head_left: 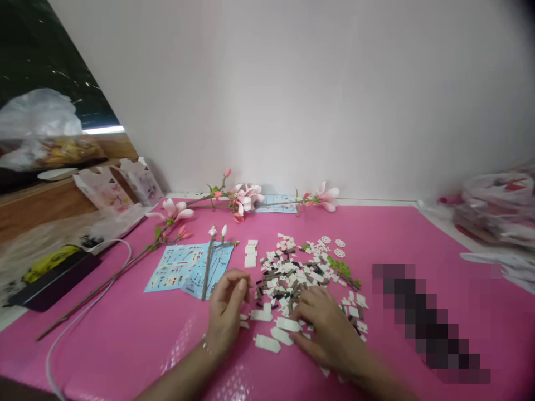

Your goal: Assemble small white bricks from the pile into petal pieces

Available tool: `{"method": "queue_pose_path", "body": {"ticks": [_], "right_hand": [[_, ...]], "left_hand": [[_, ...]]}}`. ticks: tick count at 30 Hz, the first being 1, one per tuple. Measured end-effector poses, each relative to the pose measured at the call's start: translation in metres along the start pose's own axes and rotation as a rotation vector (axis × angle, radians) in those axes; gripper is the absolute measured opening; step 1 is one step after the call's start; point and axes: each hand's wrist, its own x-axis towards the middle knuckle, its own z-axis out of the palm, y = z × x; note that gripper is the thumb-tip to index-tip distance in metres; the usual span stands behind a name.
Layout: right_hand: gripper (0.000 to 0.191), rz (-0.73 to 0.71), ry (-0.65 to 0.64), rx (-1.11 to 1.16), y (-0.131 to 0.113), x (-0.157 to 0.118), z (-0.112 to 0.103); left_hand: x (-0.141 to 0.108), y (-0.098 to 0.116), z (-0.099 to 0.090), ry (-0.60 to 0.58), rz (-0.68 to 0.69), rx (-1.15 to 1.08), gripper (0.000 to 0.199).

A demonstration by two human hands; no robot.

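My left hand (pixel 228 306) is raised at the left side of a pile of small building pieces (pixel 288 273). Its fingers curl in toward the thumb, and whatever they pinch is too small or hidden to name. My right hand (pixel 321 320) reaches over the pile's near right part, fingertips down among the pieces and thumb apart from them. The pile mixes white, brown, black and green pieces. Several larger white plates (pixel 267 343) lie between my hands. Just beyond my left hand, a brown built stem (pixel 207 270) with white buds rests on a light-blue instruction sheet (pixel 167 273).
Pink built flower branches (pixel 247 196) lie along the back; a long stem (pixel 104 284) runs down the left, beside a white cable (pixel 62 340). A black tray (pixel 54 278) sits far left. Plastic bags (pixel 497 206) are at the right edge. A pixelated dark area covers the right.
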Motion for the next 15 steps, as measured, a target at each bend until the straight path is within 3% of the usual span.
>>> {"method": "queue_pose_path", "body": {"ticks": [4, 9, 12, 15], "right_hand": [[0.013, 0.006, 0.005, -0.012, 0.000, -0.001, 0.008], [0.005, -0.092, 0.068, -0.001, -0.005, -0.002, 0.007], [0.012, -0.145, 0.059, -0.018, -0.012, -0.004, 0.006], [0.008, -0.144, 0.031, -0.045, -0.016, -0.005, 0.008]], "left_hand": [[0.002, 0.004, -0.001, 0.005, 0.072, 0.031, 0.012], [0.005, 0.010, -0.001, -0.010, 0.133, 0.083, 0.013], [0.008, 0.013, -0.002, -0.004, 0.154, 0.113, 0.014], [0.011, 0.017, -0.002, -0.016, 0.165, 0.159, 0.014]]}}
